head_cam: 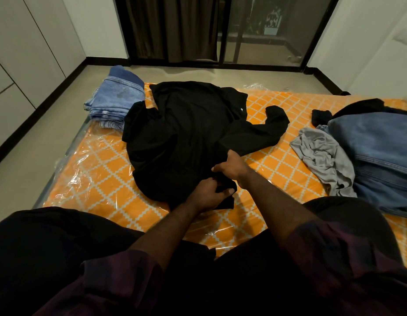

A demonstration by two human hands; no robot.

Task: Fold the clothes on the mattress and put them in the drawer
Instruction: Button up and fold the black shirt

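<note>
A black long-sleeved garment (186, 133) lies spread and rumpled across the middle of the orange patterned mattress (277, 169), one sleeve trailing off to the right. My left hand (207, 195) grips its near edge, with the fabric bunched under the thumb. Just above it, my right hand (232, 166) pinches the same black cloth where the sleeve meets the body. Both hands sit close together at the garment's near right corner.
Folded blue jeans (116, 101) are stacked at the mattress's far left corner. On the right lies an unfolded heap: a grey shirt (323, 156), blue denim (380, 151) and dark clothes. White cupboards (22, 53) line the left wall; a glass door (255, 30) is ahead.
</note>
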